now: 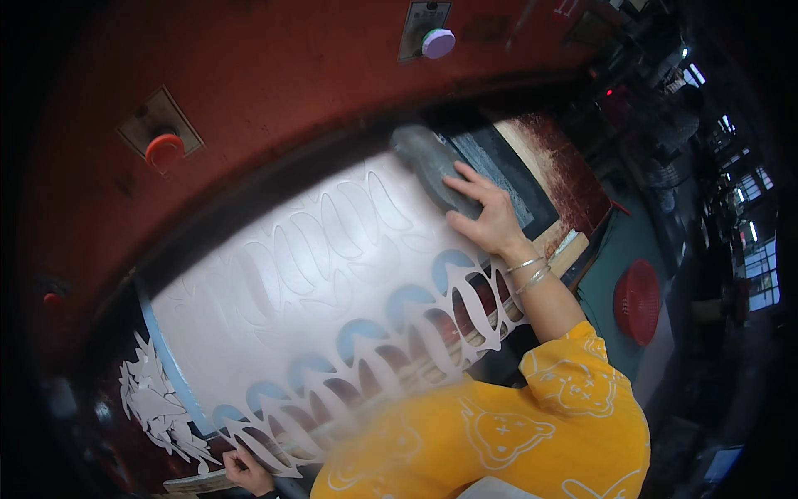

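Observation:
A wide white sheet lies across the work surface. Rows of pointed oval cut-outs run along its near edge, and faint curved outlines mark its middle. On the sheet's far right part rests a grey sole-shaped piece, slightly blurred. My right hand grips the near side of this piece, thumb and fingers spread along its edge. Beside the sheet's near left corner, my left hand is closed; whatever its fingers hold is hidden. Blue patches show through several of the cut-outs.
A red machine body spans the far side, bearing an orange-red button and a lavender knob. White offcuts are heaped at the left. Right of my arm are a wooden board and a red basket.

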A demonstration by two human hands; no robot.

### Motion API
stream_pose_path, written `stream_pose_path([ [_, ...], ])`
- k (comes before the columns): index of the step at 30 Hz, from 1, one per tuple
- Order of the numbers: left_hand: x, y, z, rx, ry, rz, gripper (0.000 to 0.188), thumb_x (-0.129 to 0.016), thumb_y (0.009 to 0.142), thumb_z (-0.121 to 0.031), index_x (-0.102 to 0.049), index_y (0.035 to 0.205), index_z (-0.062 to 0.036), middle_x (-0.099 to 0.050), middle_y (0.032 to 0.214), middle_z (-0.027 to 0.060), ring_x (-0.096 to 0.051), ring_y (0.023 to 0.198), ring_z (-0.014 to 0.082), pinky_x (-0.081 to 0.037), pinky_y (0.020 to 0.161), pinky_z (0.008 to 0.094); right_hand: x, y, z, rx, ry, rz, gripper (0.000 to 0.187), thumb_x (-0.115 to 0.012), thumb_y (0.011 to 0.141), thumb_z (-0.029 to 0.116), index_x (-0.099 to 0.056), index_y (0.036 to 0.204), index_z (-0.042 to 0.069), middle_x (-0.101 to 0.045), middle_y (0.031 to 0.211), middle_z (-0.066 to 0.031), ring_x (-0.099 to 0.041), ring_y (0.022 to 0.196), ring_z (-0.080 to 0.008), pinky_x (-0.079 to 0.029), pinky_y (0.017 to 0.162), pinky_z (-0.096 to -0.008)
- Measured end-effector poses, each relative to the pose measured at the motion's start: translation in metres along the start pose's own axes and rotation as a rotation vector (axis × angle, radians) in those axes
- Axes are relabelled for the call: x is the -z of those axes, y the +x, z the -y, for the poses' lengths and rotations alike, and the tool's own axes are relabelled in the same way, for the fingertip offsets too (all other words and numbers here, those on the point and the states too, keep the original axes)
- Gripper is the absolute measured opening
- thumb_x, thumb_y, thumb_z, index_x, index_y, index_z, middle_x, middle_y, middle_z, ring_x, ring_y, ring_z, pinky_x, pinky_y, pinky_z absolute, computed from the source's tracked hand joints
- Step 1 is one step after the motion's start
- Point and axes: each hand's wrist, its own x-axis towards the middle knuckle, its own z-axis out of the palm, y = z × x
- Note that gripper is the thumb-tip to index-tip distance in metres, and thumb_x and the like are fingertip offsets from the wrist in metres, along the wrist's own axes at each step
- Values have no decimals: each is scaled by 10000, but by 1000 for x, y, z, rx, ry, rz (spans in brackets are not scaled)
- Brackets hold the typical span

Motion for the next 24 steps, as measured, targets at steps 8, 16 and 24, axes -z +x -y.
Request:
stream_pose_path([
  [8, 5, -1, -11, 47, 8, 41, 293, -514, 951, -135, -373, 722, -20, -365, 651, 10, -319, 619, 100, -306, 562, 268, -15, 0, -14, 41, -235, -50, 488, -671, 685, 214, -643, 1162, 115, -505, 1344, -161, -495, 1204, -368, -411, 1004, -412],
  [16, -1, -1, 2, -36, 33, -33, 296, -517, 949, -134, -367, 720, -20, -343, 646, 14, -308, 612, 112, -291, 553, 276, -13, -1, -15, 38, -231, -24, 488, -669, 687, 213, -637, 1164, 113, -516, 1341, -129, -510, 1181, -374, -424, 990, -416],
  [24, 0, -3, 7, -43, 46, -28, 305, -519, 952, -144, -368, 717, -20, -341, 644, 17, -297, 607, 114, -291, 550, 280, -12, -2, -17, 73, -232, -16, 494, -671, 704, 242, -627, 1185, 139, -511, 1349, -111, -493, 1181, -415, -427, 982, -456],
])
